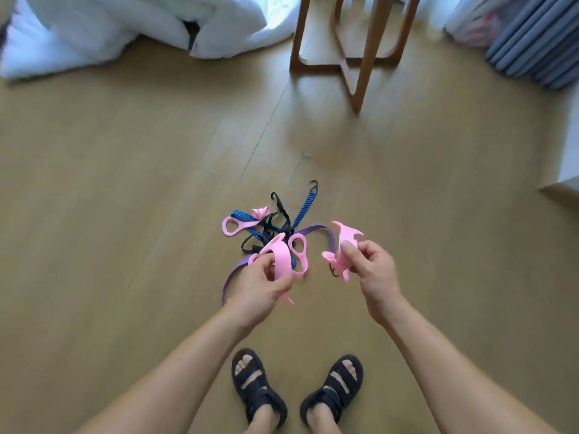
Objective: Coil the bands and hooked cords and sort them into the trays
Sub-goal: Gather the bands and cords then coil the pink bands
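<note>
A tangle of bands and cords lies on the wooden floor (125,183) ahead of my feet. It holds a blue hooked cord (302,211) with black hooks, a black strap (277,222), a purple band (230,281) and a pink loop band (233,225). My left hand (261,288) grips a folded pink band (280,256) just above the pile's near edge. To the right of the pile, my right hand (371,267) pinches a second crumpled pink band (343,245). No tray is in view.
Wooden chair legs (360,57) stand beyond the pile. White bedding (109,29) lies at the back left, and a grey folded mat (539,48) at the back right. A white furniture corner (564,183) juts in on the right. My sandalled feet (297,389) stand below.
</note>
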The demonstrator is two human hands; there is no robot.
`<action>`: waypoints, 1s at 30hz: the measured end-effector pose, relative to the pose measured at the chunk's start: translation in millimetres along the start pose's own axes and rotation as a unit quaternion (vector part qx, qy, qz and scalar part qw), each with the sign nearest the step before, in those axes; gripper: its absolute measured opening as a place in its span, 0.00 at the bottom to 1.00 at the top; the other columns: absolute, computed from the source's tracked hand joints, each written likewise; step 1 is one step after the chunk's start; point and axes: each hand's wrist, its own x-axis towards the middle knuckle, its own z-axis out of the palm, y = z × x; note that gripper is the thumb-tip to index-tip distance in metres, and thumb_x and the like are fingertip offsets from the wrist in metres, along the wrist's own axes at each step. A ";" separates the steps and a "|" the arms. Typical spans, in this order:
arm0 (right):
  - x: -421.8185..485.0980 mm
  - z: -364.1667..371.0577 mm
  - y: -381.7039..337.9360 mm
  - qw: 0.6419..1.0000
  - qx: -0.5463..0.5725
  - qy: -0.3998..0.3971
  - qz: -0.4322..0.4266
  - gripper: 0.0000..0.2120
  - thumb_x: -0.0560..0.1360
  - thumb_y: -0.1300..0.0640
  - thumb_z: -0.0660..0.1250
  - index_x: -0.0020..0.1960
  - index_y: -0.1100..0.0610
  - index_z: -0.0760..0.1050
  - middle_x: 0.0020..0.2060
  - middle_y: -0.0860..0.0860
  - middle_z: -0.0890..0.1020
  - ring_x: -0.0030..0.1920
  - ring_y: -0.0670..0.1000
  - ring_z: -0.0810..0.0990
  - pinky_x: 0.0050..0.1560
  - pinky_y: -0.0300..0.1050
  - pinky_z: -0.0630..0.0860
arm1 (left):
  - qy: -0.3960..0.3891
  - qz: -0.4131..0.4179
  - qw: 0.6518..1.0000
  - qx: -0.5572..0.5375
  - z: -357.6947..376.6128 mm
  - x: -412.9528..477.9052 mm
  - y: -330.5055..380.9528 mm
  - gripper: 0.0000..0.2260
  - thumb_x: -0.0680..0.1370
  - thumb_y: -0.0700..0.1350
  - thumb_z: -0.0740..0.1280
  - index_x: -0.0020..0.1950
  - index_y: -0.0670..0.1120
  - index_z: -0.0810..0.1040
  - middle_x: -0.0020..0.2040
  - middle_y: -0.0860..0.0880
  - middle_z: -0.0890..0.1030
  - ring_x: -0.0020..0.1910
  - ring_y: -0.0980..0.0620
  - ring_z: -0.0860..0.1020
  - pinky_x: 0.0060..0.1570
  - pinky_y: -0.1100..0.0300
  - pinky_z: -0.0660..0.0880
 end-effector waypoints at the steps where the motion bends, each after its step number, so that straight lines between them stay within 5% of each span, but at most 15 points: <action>1: -16.9 -13.0 -29.5 1.000 0.024 0.010 -0.010 0.11 0.76 0.56 0.71 0.38 0.58 0.74 0.35 0.58 0.82 0.39 0.57 0.85 0.39 0.41 0.77 | -0.027 0.022 0.999 0.010 1.8 -16.3 27.9 0.14 0.73 0.39 0.69 0.57 0.47 0.80 0.45 0.48 0.85 0.43 0.54 0.82 0.44 0.62 0.78; 3: -52.9 -38.1 -88.0 0.997 0.056 0.032 -0.045 0.12 0.73 0.52 0.72 0.38 0.58 0.74 0.35 0.57 0.81 0.38 0.59 0.82 0.43 0.49 0.77 | -0.045 0.064 0.995 0.059 6.5 -48.5 82.2 0.18 0.73 0.32 0.66 0.60 0.46 0.80 0.46 0.50 0.86 0.43 0.56 0.83 0.40 0.67 0.76; 5: -90.4 -61.4 -139.2 0.993 0.077 0.044 -0.080 0.13 0.70 0.49 0.72 0.41 0.60 0.77 0.38 0.58 0.81 0.40 0.57 0.80 0.48 0.54 0.76 | -0.036 0.109 0.986 0.118 14.0 -82.1 134.0 0.15 0.75 0.32 0.66 0.58 0.44 0.82 0.46 0.48 0.86 0.42 0.54 0.83 0.40 0.60 0.78; 8: -144.1 -92.9 -193.9 0.986 0.095 0.037 -0.129 0.05 0.74 0.58 0.71 0.48 0.58 0.80 0.40 0.52 0.85 0.40 0.53 0.83 0.43 0.45 0.80 | -0.030 0.190 0.966 0.170 33.6 -134.5 202.3 0.09 0.77 0.37 0.67 0.52 0.47 0.85 0.44 0.43 0.86 0.39 0.50 0.80 0.45 0.49 0.78; 11: -191.2 -120.8 -227.9 0.982 0.091 0.038 -0.159 0.06 0.76 0.67 0.69 0.51 0.59 0.80 0.43 0.53 0.86 0.41 0.48 0.83 0.42 0.37 0.78 | -0.006 0.277 0.929 0.246 56.2 -178.9 251.1 0.05 0.78 0.42 0.69 0.49 0.47 0.85 0.38 0.48 0.83 0.30 0.61 0.75 0.32 0.69 0.69; 14: -232.6 -144.8 -248.2 0.977 0.098 0.048 -0.183 0.06 0.75 0.66 0.70 0.51 0.59 0.81 0.46 0.56 0.85 0.44 0.51 0.83 0.43 0.36 0.79 | 0.025 0.357 0.876 0.324 75.4 -214.0 284.9 0.06 0.78 0.44 0.70 0.49 0.43 0.85 0.44 0.48 0.80 0.37 0.58 0.74 0.35 0.74 0.65; 19: -284.5 -177.5 -262.4 0.962 0.103 0.124 -0.219 0.06 0.74 0.61 0.71 0.50 0.56 0.81 0.52 0.56 0.83 0.49 0.57 0.83 0.40 0.35 0.78 | 0.020 0.442 0.805 0.396 95.6 -252.9 310.8 0.10 0.79 0.49 0.67 0.47 0.43 0.80 0.47 0.50 0.76 0.47 0.52 0.71 0.41 0.63 0.63; 22: -309.6 -191.7 -263.5 0.948 0.055 0.193 -0.248 0.04 0.73 0.60 0.72 0.48 0.55 0.82 0.57 0.51 0.76 0.50 0.51 0.78 0.41 0.34 0.77 | 0.012 0.496 0.766 0.408 103.6 -267.1 318.0 0.13 0.79 0.54 0.66 0.50 0.45 0.81 0.55 0.50 0.73 0.56 0.54 0.65 0.52 0.62 0.64; 26: -342.4 -200.3 -269.5 0.935 0.061 0.223 -0.270 0.06 0.74 0.64 0.71 0.50 0.62 0.82 0.64 0.51 0.70 0.57 0.46 0.75 0.47 0.39 0.81 | -0.061 0.519 0.778 0.349 112.9 -284.2 331.9 0.07 0.80 0.53 0.65 0.47 0.51 0.78 0.70 0.49 0.70 0.68 0.49 0.66 0.63 0.55 0.65; 28: -357.8 -200.1 -275.7 0.926 0.112 0.219 -0.287 0.06 0.74 0.66 0.70 0.50 0.60 0.82 0.61 0.51 0.74 0.52 0.41 0.80 0.38 0.34 0.80 | -0.110 0.510 0.793 0.314 116.7 -292.2 338.1 0.06 0.81 0.52 0.63 0.43 0.57 0.73 0.68 0.52 0.74 0.60 0.56 0.74 0.57 0.62 0.70; 30: -370.8 -198.4 -280.5 0.919 0.123 0.227 -0.297 0.07 0.75 0.62 0.69 0.53 0.58 0.82 0.51 0.53 0.83 0.41 0.44 0.83 0.33 0.33 0.77 | -0.132 0.509 0.806 0.274 119.3 -300.7 343.3 0.08 0.81 0.53 0.62 0.42 0.59 0.71 0.52 0.59 0.81 0.44 0.66 0.77 0.42 0.74 0.71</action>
